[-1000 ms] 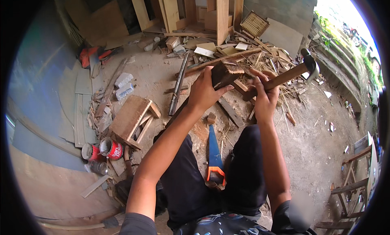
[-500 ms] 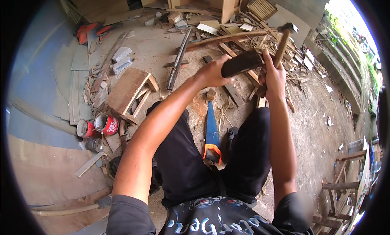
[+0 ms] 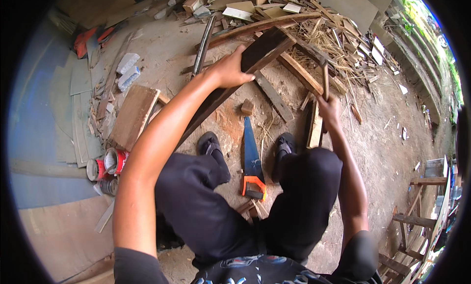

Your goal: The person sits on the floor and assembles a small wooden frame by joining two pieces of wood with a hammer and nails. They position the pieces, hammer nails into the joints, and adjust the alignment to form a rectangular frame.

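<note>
1. Two bare hands are raised over the littered floor (image 3: 387, 151), with the view's middle as the clock's centre.
2. At 12 o'clock, the left hand (image 3: 229, 71) has its grip wrapped round a long dark timber (image 3: 267, 49), which slants from about 1 o'clock down toward 9 o'clock.
3. Between 2 and 3 o'clock, the right hand (image 3: 329, 108) has its grip curled around a hammer (image 3: 325, 80), its handle pointing toward 12; its head is hard to make out.
4. Near the centre lies a saw (image 3: 250, 149), blue blade toward 12, orange handle toward 6, a small wooden block (image 3: 247, 107) at its tip.
5. Red cans (image 3: 116, 161) stand between 8 and 9 o'clock.
</note>
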A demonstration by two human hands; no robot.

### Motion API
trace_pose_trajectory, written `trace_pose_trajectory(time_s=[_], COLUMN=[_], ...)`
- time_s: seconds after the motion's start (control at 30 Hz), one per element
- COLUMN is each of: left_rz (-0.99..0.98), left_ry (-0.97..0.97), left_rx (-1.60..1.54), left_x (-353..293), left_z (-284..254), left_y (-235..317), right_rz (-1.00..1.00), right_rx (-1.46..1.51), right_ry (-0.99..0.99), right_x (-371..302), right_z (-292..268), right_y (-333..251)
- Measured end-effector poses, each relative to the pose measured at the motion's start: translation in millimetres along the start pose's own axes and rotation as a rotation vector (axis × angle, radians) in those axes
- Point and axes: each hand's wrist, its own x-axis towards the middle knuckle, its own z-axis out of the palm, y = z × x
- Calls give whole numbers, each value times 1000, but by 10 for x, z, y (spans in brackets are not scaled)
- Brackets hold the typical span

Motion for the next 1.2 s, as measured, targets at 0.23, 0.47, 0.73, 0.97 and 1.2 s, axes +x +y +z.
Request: trace_pose_trajectory(time_s=[0.23, 0.47, 0.73, 0.97, 1.2], left_rz=[-159, -115, -292, -215, -125], left_ry=[-244, -153, -197, -237, -190], left_rx=[-73, -189, -31, -9, 27], left_x=[596, 1098, 1153, 707, 551], left_z=[285, 1399, 2003, 2252, 2563], left_y=[-180, -674, -1247, -1567, -1652], right_rz=[-184, -147, -305, -392, -459], right_rx=[-490, -429, -307, -239, -254], right_ry=[-113, -309, -294, -361, -439], right_x=[494, 709, 381, 241, 193], right_z=[1224, 1741, 1998, 2082, 1907], right_y=[1595, 1686, 1674, 1582, 1673])
